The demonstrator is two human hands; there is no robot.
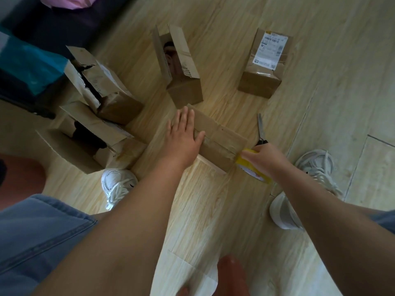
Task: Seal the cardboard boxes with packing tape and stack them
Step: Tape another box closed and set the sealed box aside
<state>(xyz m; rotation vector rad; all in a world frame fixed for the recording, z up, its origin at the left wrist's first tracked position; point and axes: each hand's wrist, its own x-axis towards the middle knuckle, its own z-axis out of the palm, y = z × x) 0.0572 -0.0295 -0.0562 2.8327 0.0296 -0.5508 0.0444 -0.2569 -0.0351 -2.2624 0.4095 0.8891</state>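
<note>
Middle box (220,137) lies flat on the floor (213,221), between the two arms. Its long axis runs from far left to near right, its flaps are shut, and the seam between them follows that axis.

The left grip (183,135) lies flat on the box's far-left half, fingers straight and pointing far, holding nothing. The right grip (265,155) is curled round a yellow tape roll (245,163), which sits against the box's near-right end.

There are five boxes in all, one tape roll and one pair of scissors (261,129).
- The scissors lie on the floor just beyond the right grip, blades pointing far.
- The far right box (263,77) is closed, with a white label (270,49) on top.
- The far middle box (186,90) stands with its flaps up, and something dark brown shows inside.
- The far left box (119,105) is torn open; what it holds cannot be made out.
- The near left box (70,150), touching it, is open with a dark thing inside.
</note>
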